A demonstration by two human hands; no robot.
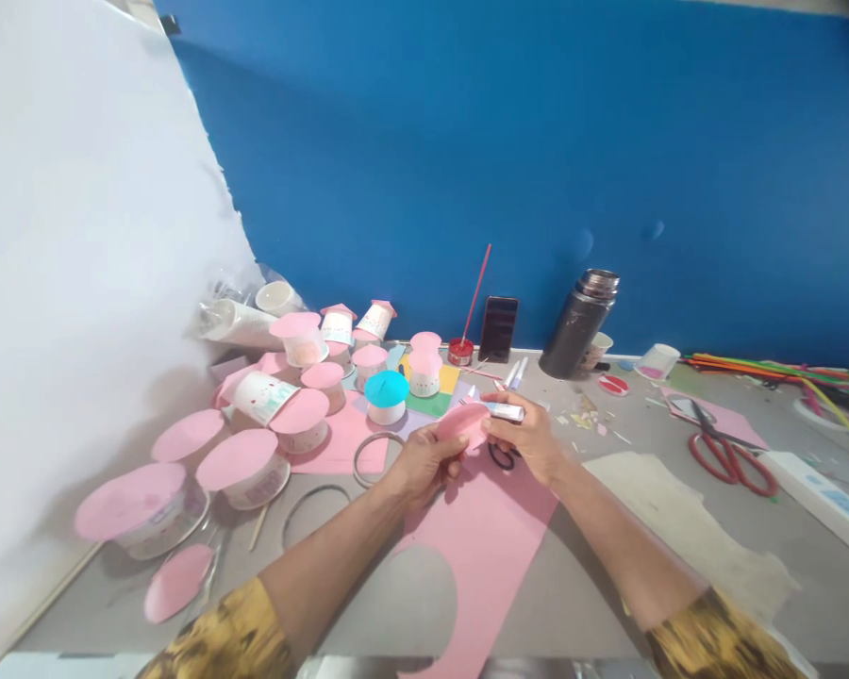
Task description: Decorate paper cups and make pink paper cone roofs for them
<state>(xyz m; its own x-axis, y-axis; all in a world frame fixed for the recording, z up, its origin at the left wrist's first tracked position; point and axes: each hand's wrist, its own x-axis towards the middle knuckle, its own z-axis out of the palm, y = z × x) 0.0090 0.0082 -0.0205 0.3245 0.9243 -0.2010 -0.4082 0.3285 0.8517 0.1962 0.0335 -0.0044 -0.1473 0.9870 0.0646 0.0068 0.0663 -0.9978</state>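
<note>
A pink paper disc (461, 424), seen at a slant, is pinched between both hands above the table. My left hand (423, 464) grips its left edge with thumb and fingers. My right hand (527, 438) is closed on the right edge. A white tube or marker (504, 411) shows at the right fingers; whether it is held or lies behind them I cannot tell. Below the hands lies a pink paper sheet (499, 514) with a large round cut-out. Dark-handled scissors (502, 458) are partly hidden behind my right hand.
To the left stand several paper cups (304, 438) topped with pink discs, and one with a blue disc (387, 389). Two rings (357, 462) lie nearby. A phone (499, 330) and black flask (573, 330) stand behind; red-handled scissors (732, 464) and a power strip (824, 500) lie right.
</note>
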